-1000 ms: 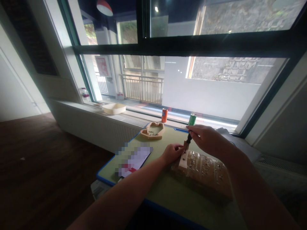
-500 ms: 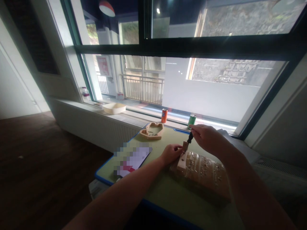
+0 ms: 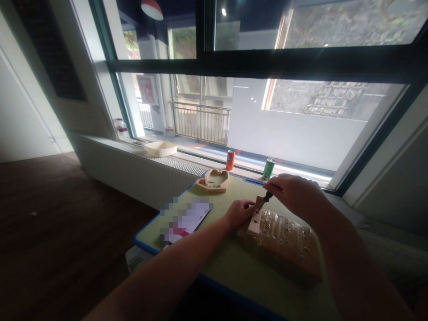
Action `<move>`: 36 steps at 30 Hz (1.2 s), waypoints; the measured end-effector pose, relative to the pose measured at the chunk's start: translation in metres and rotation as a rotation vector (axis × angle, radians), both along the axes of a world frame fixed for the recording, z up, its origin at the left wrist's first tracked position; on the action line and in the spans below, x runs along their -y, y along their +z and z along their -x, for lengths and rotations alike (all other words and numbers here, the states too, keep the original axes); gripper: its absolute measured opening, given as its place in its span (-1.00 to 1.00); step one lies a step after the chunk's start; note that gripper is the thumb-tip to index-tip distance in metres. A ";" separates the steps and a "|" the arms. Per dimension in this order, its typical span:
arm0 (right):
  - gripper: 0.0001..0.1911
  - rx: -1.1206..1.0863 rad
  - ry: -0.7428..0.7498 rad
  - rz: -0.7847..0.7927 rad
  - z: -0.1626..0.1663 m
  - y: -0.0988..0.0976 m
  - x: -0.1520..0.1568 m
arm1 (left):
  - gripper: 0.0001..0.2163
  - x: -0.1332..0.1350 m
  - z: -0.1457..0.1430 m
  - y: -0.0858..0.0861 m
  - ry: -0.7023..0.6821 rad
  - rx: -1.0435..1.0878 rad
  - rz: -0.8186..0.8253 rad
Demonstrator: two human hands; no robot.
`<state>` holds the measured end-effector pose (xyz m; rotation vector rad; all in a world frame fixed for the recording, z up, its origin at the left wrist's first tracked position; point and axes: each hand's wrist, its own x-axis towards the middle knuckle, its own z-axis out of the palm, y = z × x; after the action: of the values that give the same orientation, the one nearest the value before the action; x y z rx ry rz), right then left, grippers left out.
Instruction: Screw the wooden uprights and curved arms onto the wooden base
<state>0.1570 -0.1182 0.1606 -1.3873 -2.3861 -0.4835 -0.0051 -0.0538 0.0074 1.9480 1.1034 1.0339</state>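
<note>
My right hand (image 3: 294, 191) is closed round the black handle of a screwdriver (image 3: 268, 197), which slants down to the left. Its tip reaches a small pale wooden piece (image 3: 254, 225) with dark holes in its face. A second, upright wooden piece (image 3: 259, 202) rises at the far end of the first. My left hand (image 3: 239, 213) grips the wooden pieces from the left, thumb and fingers pressed at their joint. Beneath them is a brown block wrapped in clear plastic (image 3: 290, 254), with several small metal bits on top.
On the green table (image 3: 224, 258) lie a phone-like flat object, partly blurred out (image 3: 190, 220), and a wooden heart-shaped tray (image 3: 220, 189) with small metal parts. An orange can (image 3: 230, 160), a green can (image 3: 269, 169) and a cream basin (image 3: 161, 149) stand along the window sill.
The screwdriver handle has tipped further to the right and lower, and my right hand has turned with it. My left hand stays at the wooden pieces. The whole view has shifted slightly.
</note>
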 end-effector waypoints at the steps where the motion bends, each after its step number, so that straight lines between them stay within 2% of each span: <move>1: -0.60 0.007 -0.017 -0.003 0.001 -0.001 0.002 | -0.53 0.000 0.000 0.000 -0.005 -0.003 -0.009; 4: -0.56 0.020 -0.029 0.007 0.000 -0.005 0.004 | -0.54 -0.001 0.001 0.000 -0.019 -0.005 -0.035; 12: -0.64 -0.117 0.116 0.044 -0.001 -0.006 -0.007 | -0.52 -0.002 0.000 -0.002 -0.015 -0.027 -0.021; 17: -0.75 -0.114 0.082 -0.045 0.003 -0.009 -0.018 | -0.51 -0.001 0.000 -0.002 0.000 -0.061 -0.044; 24: -0.65 -0.039 -0.093 -0.054 0.003 -0.013 -0.022 | -0.54 -0.002 0.000 -0.005 0.001 -0.063 -0.066; 32: -0.44 0.062 -0.281 -0.066 0.005 -0.019 -0.020 | -0.53 0.000 0.000 -0.001 0.006 -0.081 -0.065; 34: -0.46 0.018 -0.230 -0.013 0.002 -0.019 -0.020 | -0.53 0.001 0.000 0.000 0.010 -0.084 -0.056; 36: -0.53 -0.056 -0.093 0.049 -0.003 -0.018 -0.020 | -0.53 0.001 0.000 0.000 0.001 -0.082 -0.039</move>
<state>0.1598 -0.0978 0.1423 -1.5182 -2.3112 -0.4073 -0.0055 -0.0550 0.0075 2.0367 1.1361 0.9902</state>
